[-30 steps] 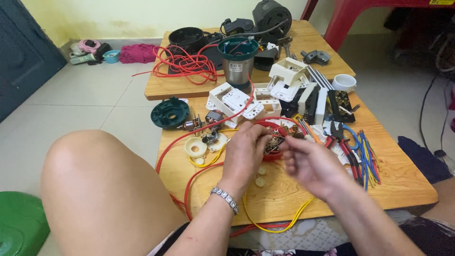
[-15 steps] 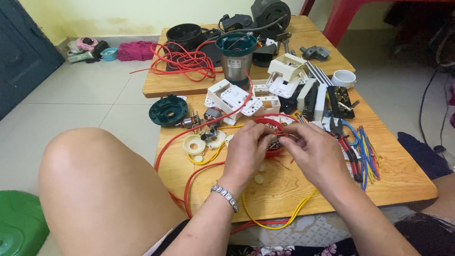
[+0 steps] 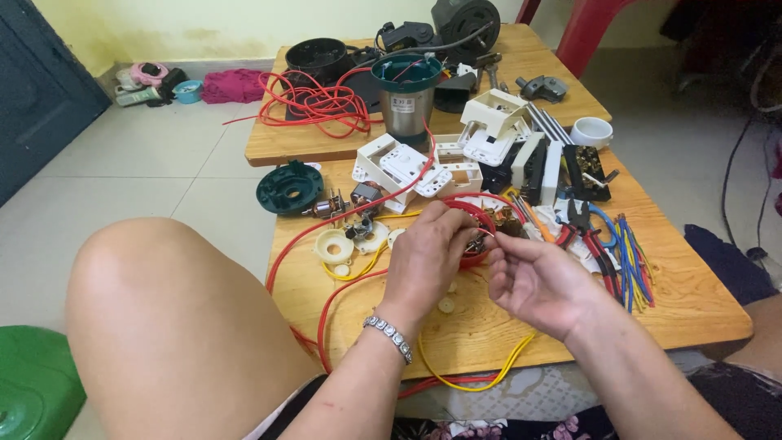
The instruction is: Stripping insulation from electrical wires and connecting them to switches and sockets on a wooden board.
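Note:
My left hand (image 3: 425, 262), with a silver bracelet on the wrist, rests on the low wooden table (image 3: 692, 305) with its fingers curled at the near rim of a red bowl (image 3: 481, 213) of small metal parts. My right hand (image 3: 539, 283) is just to its right. Its thumb and forefinger meet the left fingertips around a small metal part (image 3: 479, 241) at the bowl's edge. The part is too small to make out. A red wire (image 3: 342, 222) and a yellow wire (image 3: 481, 376) loop around my hands.
Red-handled pliers (image 3: 588, 243) and a bundle of coloured wires (image 3: 631, 262) lie right of the bowl. White plastic housings (image 3: 401, 169), a steel motor base with a green top (image 3: 406, 96), a green cap (image 3: 291, 188) and a white cup (image 3: 591, 131) sit behind. My bare knee (image 3: 171, 318) is left.
My right hand moved in from the right to the bowl and met my left fingertips, then drew slightly back toward me. The left hand stayed at the bowl.

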